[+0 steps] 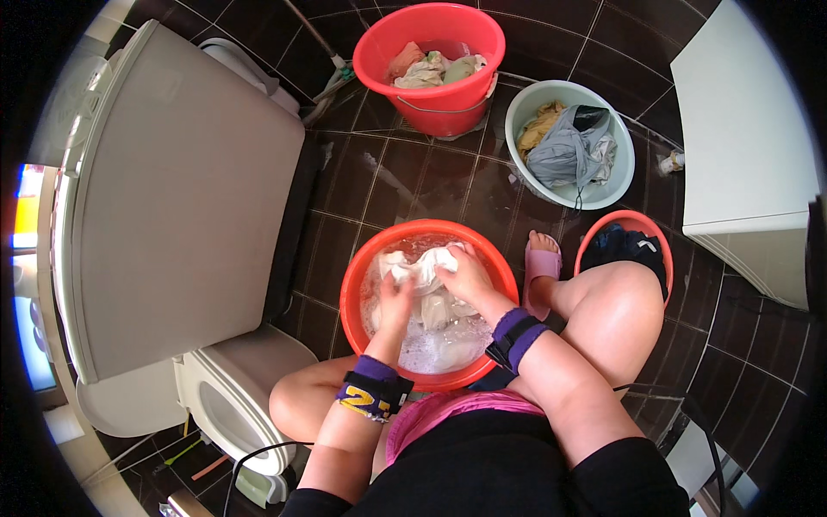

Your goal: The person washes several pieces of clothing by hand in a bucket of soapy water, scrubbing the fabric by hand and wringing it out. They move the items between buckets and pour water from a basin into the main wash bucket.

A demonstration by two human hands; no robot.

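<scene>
Between my knees stands a round orange-red basin [352, 293] with sudsy water in it. My left hand [396, 297] and my right hand [466, 274] are over the water, both closed on one white cloth [425, 265] that is bunched and stretched between them. What kind of garment it is, I cannot tell. More pale wet cloth [452, 338] lies in the suds beneath my hands. Foam rings the inside of the basin. Purple bands with black straps wrap both my wrists.
A red bucket [441, 110] of clothes stands at the far side, beside a pale blue basin [515, 138] holding grey and tan clothes. Dark clothing fills a smaller red basin [665, 250] by my right knee. A washing machine [185, 198] and a toilet [237, 414] stand at left, a white cabinet [745, 129] at right.
</scene>
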